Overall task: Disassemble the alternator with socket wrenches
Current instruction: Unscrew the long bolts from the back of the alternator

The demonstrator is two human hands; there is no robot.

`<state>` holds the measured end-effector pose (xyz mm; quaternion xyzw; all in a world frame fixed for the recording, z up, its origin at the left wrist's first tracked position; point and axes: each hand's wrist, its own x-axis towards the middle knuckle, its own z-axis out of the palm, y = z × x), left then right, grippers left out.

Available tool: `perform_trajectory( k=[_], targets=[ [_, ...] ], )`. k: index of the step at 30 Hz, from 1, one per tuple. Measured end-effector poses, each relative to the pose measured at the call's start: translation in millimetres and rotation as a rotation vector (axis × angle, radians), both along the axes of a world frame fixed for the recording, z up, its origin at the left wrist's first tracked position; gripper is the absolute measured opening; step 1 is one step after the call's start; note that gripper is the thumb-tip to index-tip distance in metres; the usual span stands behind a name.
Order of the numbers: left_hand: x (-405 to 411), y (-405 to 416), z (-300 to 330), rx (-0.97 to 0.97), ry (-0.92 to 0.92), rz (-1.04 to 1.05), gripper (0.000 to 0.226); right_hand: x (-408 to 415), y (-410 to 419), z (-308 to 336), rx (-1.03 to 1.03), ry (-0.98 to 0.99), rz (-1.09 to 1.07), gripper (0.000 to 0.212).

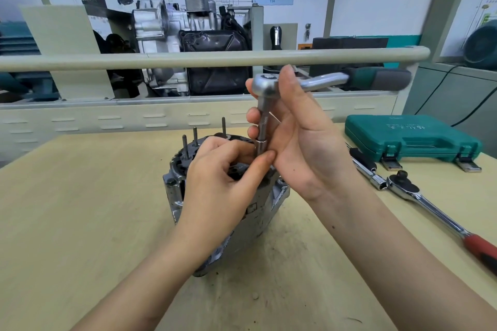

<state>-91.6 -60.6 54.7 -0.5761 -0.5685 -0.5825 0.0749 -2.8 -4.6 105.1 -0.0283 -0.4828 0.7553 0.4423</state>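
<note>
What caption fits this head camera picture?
Both hands steady a green-handled ratchet wrench on the alternator.

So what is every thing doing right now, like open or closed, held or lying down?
Alternator: standing on the table, studs up.
Green-handled ratchet: upright over the alternator.
Right hand: holds its extension.
Left hand: pinches the socket end.
Red-handled ratchet: lying on the table.
Green case: closed.

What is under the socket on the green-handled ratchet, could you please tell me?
The socket points down at the alternator top. Both hands, left and right, cover its tip, so the fastener beneath cannot be seen.
</note>
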Motion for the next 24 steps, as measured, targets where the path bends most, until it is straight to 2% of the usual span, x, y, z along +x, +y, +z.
perform_trajectory(
  k=[2,5,7,11,15,19,22,24],
  targets=[
    [0.8,0.3,0.0,0.009,0.007,0.008,0.011,0.0,0.4,-0.9,0.017,-0.031,0.003,0.073],
    [1.0,0.2,-2.0,0.028,0.054,-0.009,0.024,-0.6,2.6,-2.2,0.03,-0.026,0.024,0.043],
    [0.9,-0.4,-1.9,0.03,0.073,-0.025,0.03,-1.3,1.2,-0.9,0.019,-0.016,0.042,0.036],
    [0.2,-1.0,-0.3,0.049,0.062,0.016,0.01,-0.6,-0.6,-0.8,0.036,-0.027,0.045,0.036],
    [0.4,-0.4,-0.1,0.04,0.024,0.032,0.015,0.6,0.0,0.4,0.013,-0.006,0.018,0.064],
    [0.6,-0.1,-0.6,0.031,0.001,0.037,0.018,1.4,0.8,-0.8,0.029,0.027,0.005,0.06],
    [0.5,-0.9,0.0,0.026,-0.002,0.039,0.017,-0.5,-0.6,-1.0,0.043,-0.021,0.001,0.07],
    [0.3,-0.9,-0.3,0.015,0.02,0.021,0.017,-1.2,2.0,-2.0,0.043,-0.037,0.007,0.055]
  ],
)
